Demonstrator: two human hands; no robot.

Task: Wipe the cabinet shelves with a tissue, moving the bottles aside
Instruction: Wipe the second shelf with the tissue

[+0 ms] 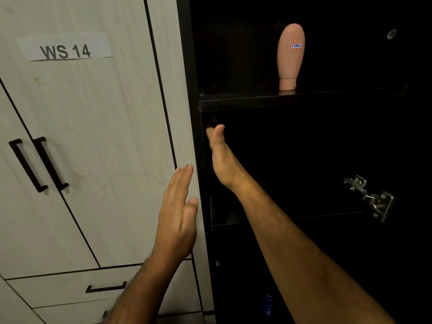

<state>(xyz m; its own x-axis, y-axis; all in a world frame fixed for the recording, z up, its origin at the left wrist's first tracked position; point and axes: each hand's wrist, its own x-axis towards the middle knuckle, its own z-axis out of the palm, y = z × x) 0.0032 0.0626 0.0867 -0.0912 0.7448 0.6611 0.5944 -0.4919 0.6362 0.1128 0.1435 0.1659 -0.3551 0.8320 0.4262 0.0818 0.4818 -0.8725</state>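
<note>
The right hand [221, 157] reaches deep into the dark cabinet, under the upper shelf [304, 99] and up against the left inner wall, thumb raised; its fingers disappear into shadow, so whether they curl round a tissue cannot be told, and no tissue shows anywhere. The left hand [178, 213] lies flat and straight-fingered, holding nothing, on the pale side panel [180, 113] at the cabinet's edge, seemingly as a brace. A pink bottle [290, 57] stands cap-down on the upper shelf, well apart from both hands, and a small blue bottle [268, 305] sits low in the gloom beside the right forearm. The step in hand appears to be wiping the back left corner of the middle compartment. To do it well, the person should press whatever the fingers hold flat against the board and draw it from the corner outward in overlapping strokes, so dust comes forward and not into the seam. The brace gives steadiness for a long reach. The metal hinge [369, 197] on the right side is worth avoiding when the stroke sweeps across. The pink bottle will need shifting aside before its shelf gets the same treatment.
</note>
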